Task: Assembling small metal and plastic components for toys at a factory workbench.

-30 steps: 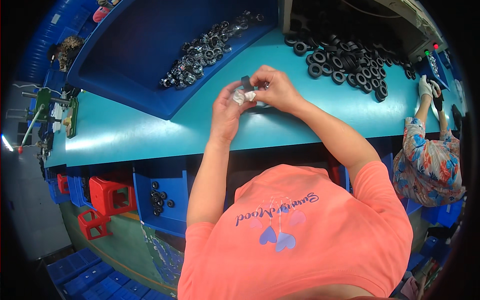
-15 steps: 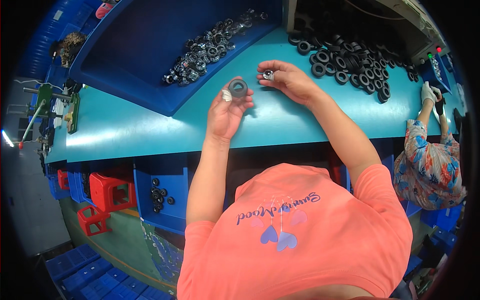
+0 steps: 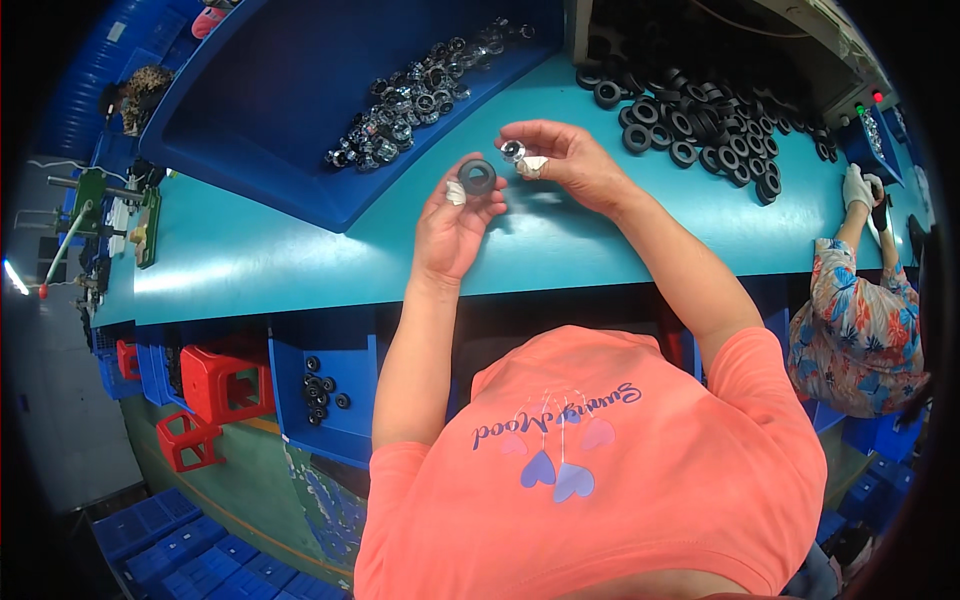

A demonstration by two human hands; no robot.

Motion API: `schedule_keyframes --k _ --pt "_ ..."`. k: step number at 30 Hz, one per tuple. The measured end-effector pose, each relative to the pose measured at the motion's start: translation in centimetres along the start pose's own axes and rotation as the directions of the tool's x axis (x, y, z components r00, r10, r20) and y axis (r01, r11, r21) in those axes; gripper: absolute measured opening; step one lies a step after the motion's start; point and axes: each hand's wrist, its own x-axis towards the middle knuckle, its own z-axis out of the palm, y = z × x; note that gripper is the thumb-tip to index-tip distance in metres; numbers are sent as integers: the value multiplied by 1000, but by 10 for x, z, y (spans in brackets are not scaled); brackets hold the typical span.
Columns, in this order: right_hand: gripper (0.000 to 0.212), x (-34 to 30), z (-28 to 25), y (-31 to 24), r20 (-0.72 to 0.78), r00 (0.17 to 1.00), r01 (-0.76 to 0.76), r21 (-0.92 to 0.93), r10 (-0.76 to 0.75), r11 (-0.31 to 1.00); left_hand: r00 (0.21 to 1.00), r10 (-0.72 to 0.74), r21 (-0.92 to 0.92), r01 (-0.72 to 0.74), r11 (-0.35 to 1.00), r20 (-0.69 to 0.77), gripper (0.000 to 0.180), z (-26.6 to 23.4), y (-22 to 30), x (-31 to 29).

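My left hand [image 3: 446, 232] is raised over the turquoise table, palm up. Its fingers and thumb are closed around a black tyre-like ring [image 3: 489, 186] with an open centre. Just to the right, my right hand [image 3: 585, 172] pinches a shiny silver wheel hub [image 3: 513, 151] between thumb and fingers. A small gap separates the hub from the ring. White wrapping covers part of my left thumb [image 3: 456, 193] and part of my right thumb [image 3: 532, 167].
A blue tray [image 3: 250, 150] holding a pile of shiny hubs [image 3: 405, 110] stands far left. Many black rings [image 3: 690, 125] lie far right. Below the table, a blue bin [image 3: 300, 420] contains several black wheels. Red stools [image 3: 215, 385] stand left; a co-worker's gloved hand [image 3: 857, 188] is at right.
My right hand has shifted left, bringing the silver hub closer to the ring and turning it into fuller view. My left hand has barely moved.
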Motion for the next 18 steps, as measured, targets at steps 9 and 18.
schedule_keyframes --k 9,18 --pt "46 0 -2 4 36 999 -5 -16 6 1000 1000 11 15 -11 1000 -9 40 -1 0 0" --pt "41 -1 1 7 48 998 47 -47 -45 998 1000 18 43 -19 999 5 42 -3 -1 0"
